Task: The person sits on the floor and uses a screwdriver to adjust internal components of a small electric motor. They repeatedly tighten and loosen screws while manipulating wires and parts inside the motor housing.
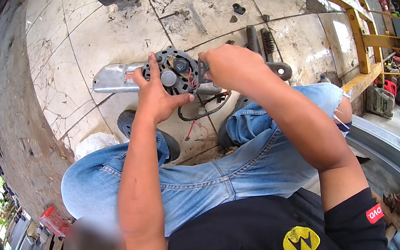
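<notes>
My left hand (162, 99) grips a round slotted metal motor housing (169, 65) with its fingers spread round it. The housing has a black connector (182, 65) and thin pink wires, and sits on a silver elongated bracket (112, 80). My right hand (233, 71) is closed on a dark flat metal piece (203, 69) at the housing's right side; its fingertips are partly hidden. A dark bar with a holed end (283, 77) reaches out right from under that hand. A looped black cable (194, 117) with red wires lies below the housing, between my shoes.
Yellow metal frame (369, 41) along the top and right. Dark tube (252, 38), coil spring (267, 41) and small scraps on the tiles (103, 32). Containers (379, 103) and silver metal rail (398, 150) at right, white bag (93, 143) and red box (54, 220) at left, a blurred patch lower left.
</notes>
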Available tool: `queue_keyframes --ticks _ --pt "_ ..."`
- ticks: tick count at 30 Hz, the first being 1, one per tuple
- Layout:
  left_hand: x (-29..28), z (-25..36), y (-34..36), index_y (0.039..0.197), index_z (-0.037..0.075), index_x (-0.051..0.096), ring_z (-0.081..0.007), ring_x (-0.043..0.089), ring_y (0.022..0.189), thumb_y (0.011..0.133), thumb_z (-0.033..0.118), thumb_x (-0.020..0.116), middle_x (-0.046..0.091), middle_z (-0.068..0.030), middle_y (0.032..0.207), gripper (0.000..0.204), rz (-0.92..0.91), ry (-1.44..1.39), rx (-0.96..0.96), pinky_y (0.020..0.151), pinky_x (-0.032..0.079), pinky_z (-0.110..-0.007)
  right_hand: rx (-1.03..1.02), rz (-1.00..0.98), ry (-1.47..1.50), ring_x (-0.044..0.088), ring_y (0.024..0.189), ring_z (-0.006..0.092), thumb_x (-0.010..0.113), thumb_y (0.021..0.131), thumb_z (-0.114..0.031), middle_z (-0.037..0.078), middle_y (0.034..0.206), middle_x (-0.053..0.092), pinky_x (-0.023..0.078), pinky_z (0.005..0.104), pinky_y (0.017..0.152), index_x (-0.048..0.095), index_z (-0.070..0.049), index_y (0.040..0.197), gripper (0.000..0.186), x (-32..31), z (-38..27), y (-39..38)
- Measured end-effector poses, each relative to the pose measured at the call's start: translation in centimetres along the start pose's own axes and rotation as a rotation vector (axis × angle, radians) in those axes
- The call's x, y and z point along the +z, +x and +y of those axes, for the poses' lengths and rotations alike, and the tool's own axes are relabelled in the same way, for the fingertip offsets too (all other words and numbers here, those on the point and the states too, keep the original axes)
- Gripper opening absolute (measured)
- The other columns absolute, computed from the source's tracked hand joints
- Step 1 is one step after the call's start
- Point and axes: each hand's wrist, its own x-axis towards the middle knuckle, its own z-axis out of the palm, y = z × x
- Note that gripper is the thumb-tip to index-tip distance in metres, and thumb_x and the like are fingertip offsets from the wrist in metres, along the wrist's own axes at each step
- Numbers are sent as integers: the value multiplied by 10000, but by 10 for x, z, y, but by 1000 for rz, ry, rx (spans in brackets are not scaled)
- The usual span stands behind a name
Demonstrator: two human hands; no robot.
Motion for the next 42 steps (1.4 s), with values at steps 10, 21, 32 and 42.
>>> queue_keyframes --ticks 10,21,32,42 --pt "-1 2 -2 1623 184 -30 -482 508 1294 505 426 993 58 -338 1572 1535 -27 27 -36 1112 433 -433 10 29 63 710 986 374 638 895 -169 178 1019 736 573 484 803 727 -96 1091 227 -5 -1 -7" --pt "1 2 -4 1621 180 -42 -507 533 1248 522 439 982 93 -329 1554 1524 -8 10 -29 1098 447 -440 18 32 -32 702 965 367 645 935 -233 169 966 729 557 494 783 655 -170 1217 289 -1 1 -1" --pt "-2 10 -5 1620 174 -52 -507 560 1206 549 422 978 103 -315 1551 1506 -11 6 -50 1085 459 -442 27 93 -44 703 926 379 646 942 -251 155 957 729 553 493 756 626 -181 1260 326 -4 -5 -6" --pt "1 5 -4 1621 186 -40 -502 561 1208 546 433 978 108 -319 1547 1501 4 24 -37 1082 461 -450 49 60 -38 692 991 375 658 931 -266 165 1021 724 550 502 790 641 -200 1253 329 -5 -6 -2"
